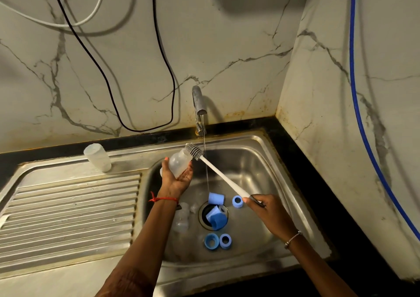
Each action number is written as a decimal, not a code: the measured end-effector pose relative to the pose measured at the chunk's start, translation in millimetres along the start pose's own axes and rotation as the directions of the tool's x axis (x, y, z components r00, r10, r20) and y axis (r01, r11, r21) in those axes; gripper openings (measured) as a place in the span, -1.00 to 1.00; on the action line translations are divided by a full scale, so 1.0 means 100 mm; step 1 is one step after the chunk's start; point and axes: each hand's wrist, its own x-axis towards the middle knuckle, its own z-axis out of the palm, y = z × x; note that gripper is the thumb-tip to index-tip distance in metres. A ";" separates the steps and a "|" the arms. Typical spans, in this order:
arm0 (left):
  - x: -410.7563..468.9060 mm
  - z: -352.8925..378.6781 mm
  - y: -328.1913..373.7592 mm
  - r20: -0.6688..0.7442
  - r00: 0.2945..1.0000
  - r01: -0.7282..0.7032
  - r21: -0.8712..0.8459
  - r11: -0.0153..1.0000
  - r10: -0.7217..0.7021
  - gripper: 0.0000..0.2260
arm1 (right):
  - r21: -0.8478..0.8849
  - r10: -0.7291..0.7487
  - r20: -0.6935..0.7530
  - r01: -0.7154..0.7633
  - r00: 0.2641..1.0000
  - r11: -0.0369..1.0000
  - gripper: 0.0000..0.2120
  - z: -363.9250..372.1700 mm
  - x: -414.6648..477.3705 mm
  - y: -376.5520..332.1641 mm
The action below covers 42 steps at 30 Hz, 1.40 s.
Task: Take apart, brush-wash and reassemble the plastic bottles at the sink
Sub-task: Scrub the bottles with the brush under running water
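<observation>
My left hand [176, 178] holds a clear plastic bottle [179, 163] over the sink, its mouth pointing up and right. My right hand [264, 208] grips the end of a long white bottle brush [221, 177]. The brush's grey bristle head [193, 151] sits just outside the bottle's mouth, beside the thin water stream. Several blue caps and rings [216, 219] lie around the drain. Another clear bottle [181, 217] lies in the basin under my left forearm. An upturned clear bottle [97, 157] stands on the sink's rim at the left.
The steel tap [197, 103] runs a thin stream into the steel basin [256, 167]. A ribbed draining board [68, 210] lies to the left. Black and white cables [159, 53] hang on the marble wall; a blue hose [359, 105] runs down the right wall.
</observation>
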 end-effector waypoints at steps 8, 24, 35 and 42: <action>0.11 0.04 -0.09 -0.001 0.998 -0.056 -0.027 0.998 0.056 -0.41 | 0.084 -0.035 0.033 0.032 0.999 0.996 -0.68 -0.08 -0.09 0.10; 0.40 0.23 -0.23 -0.031 0.999 -0.022 0.207 0.978 0.029 -0.48 | 0.311 0.210 -0.118 -0.165 0.971 0.936 -0.59 0.22 0.27 0.70; 0.54 0.30 -0.39 0.039 0.996 -0.094 0.459 0.883 0.086 -0.57 | 0.322 0.180 -0.185 -0.113 0.966 0.940 -0.64 0.43 0.34 0.85; 0.54 0.26 -0.40 0.098 0.989 -0.147 0.596 0.789 0.111 -0.56 | 0.278 0.177 -0.189 -0.120 0.966 0.953 -0.62 0.50 0.35 0.95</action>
